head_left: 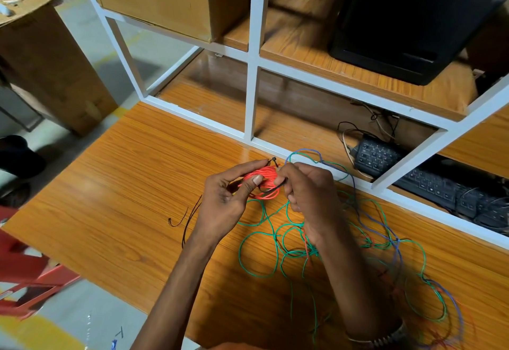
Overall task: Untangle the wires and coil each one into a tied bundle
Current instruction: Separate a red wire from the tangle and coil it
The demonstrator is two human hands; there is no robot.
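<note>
Two hands share one small job: my left hand [228, 195] pinches the red wire coil [261, 181] between thumb and fingers just above the wooden table [124, 184], while my right hand [305, 187] is clenched on the tail of the black zip tie [271, 190] looped round it. I judge the coil light, springy and a bit slick, ready to splay if I slacken, so I hold it across the gathered strands beside the tie. Its long axis runs roughly left to right between my hands, and the green wire [259, 239] and blue wire [396, 250] lie loose and tangled near my right forearm.
</note>
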